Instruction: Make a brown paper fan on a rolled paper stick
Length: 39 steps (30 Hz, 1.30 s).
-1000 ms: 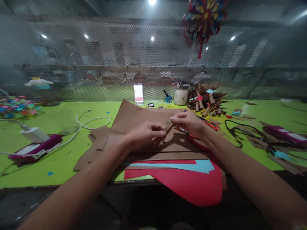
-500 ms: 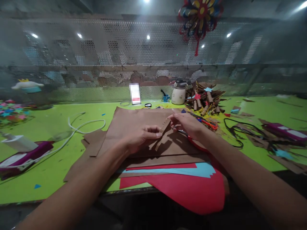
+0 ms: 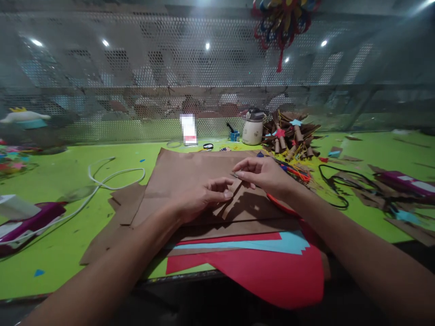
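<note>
My left hand (image 3: 200, 197) and my right hand (image 3: 265, 174) pinch the two ends of a small strip of brown paper (image 3: 234, 192) just above a stack of large brown paper sheets (image 3: 190, 174). Both hands have their fingers closed on the strip. Under my right hand lie red-handled scissors (image 3: 280, 206). Red paper (image 3: 272, 271) and a light blue sheet (image 3: 272, 244) stick out from under the brown stack at the table's near edge.
On the green table (image 3: 68, 244): a white cable (image 3: 112, 176), a purple tool (image 3: 30, 222) at left, another purple tool (image 3: 406, 181) and black cord (image 3: 335, 188) at right. A pile of brown paper rolls (image 3: 292, 136) and a cream jar (image 3: 253, 129) stand by the mesh wall.
Both hands have lowered slightly with the strip, and the fingers of my right hand have shifted along it. The camera has tilted down a little.
</note>
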### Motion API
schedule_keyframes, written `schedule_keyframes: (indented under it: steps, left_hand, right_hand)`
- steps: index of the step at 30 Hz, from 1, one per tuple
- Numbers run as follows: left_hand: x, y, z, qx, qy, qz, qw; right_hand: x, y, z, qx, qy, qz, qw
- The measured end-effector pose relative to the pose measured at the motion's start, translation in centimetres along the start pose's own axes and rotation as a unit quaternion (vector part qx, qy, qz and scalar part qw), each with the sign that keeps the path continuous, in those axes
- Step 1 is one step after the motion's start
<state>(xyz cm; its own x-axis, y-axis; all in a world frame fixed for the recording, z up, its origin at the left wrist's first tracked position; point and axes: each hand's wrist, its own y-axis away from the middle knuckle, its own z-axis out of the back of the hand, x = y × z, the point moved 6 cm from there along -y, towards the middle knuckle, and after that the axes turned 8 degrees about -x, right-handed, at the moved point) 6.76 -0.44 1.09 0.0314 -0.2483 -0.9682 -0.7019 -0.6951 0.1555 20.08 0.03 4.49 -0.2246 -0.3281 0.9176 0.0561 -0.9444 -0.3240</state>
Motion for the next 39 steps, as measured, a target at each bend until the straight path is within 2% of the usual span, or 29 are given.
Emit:
schedule_keyframes:
  steps: [3, 8, 13, 21, 31, 35, 39]
  left_hand:
    - [0.0, 0.1, 0.0, -0.001, -0.029, -0.003, 1.000]
    - [0.1, 0.2, 0.5, -0.037, -0.104, 0.011, 0.994]
    - [0.0, 0.3, 0.1, -0.019, -0.152, -0.004, 0.988]
    - [0.7, 0.3, -0.8, -0.002, -0.094, 0.031, 0.995]
    - [1.4, 0.1, -0.4, -0.018, 0.021, 0.084, 0.996]
    - [1.6, -0.1, 0.1, -0.026, 0.027, 0.069, 0.997]
    - [1.2, -0.2, 0.1, -0.034, 0.025, 0.042, 0.998]
  right_hand:
    - [-0.2, -0.1, 0.1, -0.004, -0.009, -0.003, 1.000]
    - [-0.7, -0.5, 0.5, -0.021, -0.023, -0.014, 0.999]
    - [-1.3, -0.6, 0.2, -0.004, -0.066, -0.043, 0.997]
    - [-2.8, -0.7, -0.6, 0.018, -0.113, -0.084, 0.990]
    - [-2.7, -0.9, -0.7, 0.028, -0.105, -0.067, 0.992]
    - [-2.6, -0.8, -1.0, 0.027, -0.141, -0.081, 0.986]
    - [-3.0, -0.9, -1.1, 0.021, -0.219, -0.118, 0.968]
